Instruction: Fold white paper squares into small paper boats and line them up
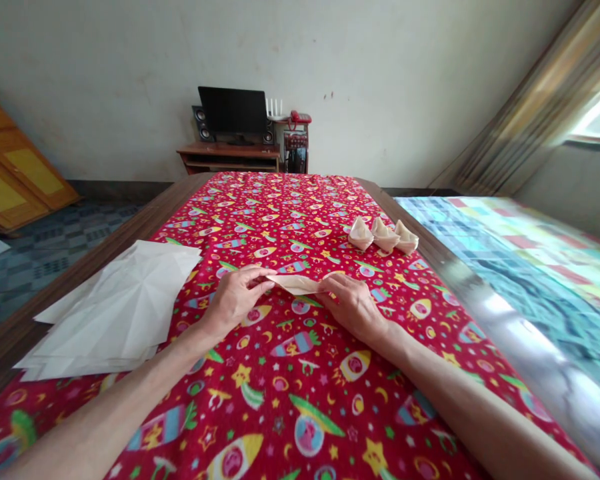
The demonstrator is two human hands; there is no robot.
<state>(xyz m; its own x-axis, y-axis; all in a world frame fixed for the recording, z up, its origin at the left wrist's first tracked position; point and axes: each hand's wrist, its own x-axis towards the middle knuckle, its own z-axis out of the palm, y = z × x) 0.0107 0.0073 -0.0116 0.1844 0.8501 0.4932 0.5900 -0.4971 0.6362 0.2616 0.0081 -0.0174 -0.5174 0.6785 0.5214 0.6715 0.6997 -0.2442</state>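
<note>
A narrow strip of folded paper [298, 285] stretches between my two hands, just over the red patterned cloth. My left hand [237, 299] pinches its left end between thumb and fingers. On the other side, my right hand [353, 303] grips the right end, the fingertips laid over it. Three folded paper pieces, pale and pointed like small boats, stand in a row beyond my right hand; the middle folded paper piece [385, 235] touches or nearly touches its neighbours. Left of my left hand lies a stack of creased white paper sheets [125, 307], fanned unevenly.
The red cloth [285, 413] covers most of a dark wooden table [165, 200]. Against the far wall, a desk [230, 152] holds a monitor [233, 110] and speakers. A bed [520, 267] stands along the right, a wooden cabinet [23, 167] at the left.
</note>
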